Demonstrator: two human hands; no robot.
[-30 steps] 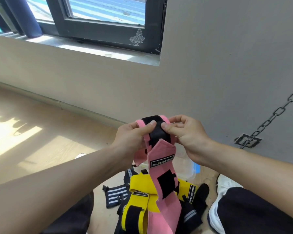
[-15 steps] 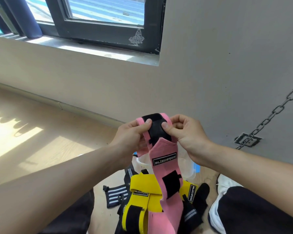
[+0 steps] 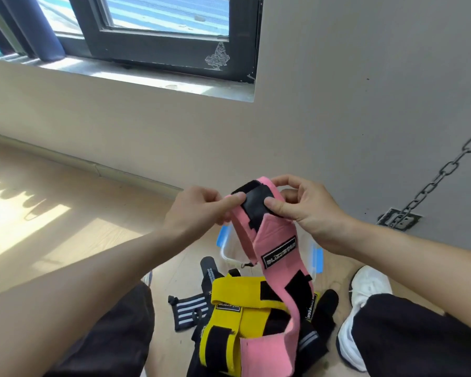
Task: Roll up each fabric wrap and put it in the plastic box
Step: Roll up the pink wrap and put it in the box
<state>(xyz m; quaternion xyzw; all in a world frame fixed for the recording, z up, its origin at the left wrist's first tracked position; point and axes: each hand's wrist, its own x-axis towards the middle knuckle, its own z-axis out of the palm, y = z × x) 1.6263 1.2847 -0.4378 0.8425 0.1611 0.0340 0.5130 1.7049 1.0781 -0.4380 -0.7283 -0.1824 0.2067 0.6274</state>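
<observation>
While I hold one pink wrap (image 3: 280, 257) up in front of me, my left hand (image 3: 196, 210) pinches its left edge between thumb and forefinger. My right hand (image 3: 307, 210) presses its thumb on the black fastening patch (image 3: 256, 205), with the fingers curled behind the started roll. The woven band's loose tail hangs down in a soft curve, bearing one stitched black label, and ends on the pile below. That pile holds yellow wraps (image 3: 237, 292) with black patches, one black wrap with white stripes (image 3: 186, 308) and some plain black ones; how many there are of each I cannot tell. One clear plastic box (image 3: 226, 248) with two blue latches stands on the pale wooden floor (image 3: 52, 227), just beyond the pile and under my hands. One white shoe (image 3: 365, 295) sits to the right. Sunlight patches the boards below a dark-framed window (image 3: 161, 31), and a metal chain (image 3: 443, 172) runs to a plate on the beige wall.
</observation>
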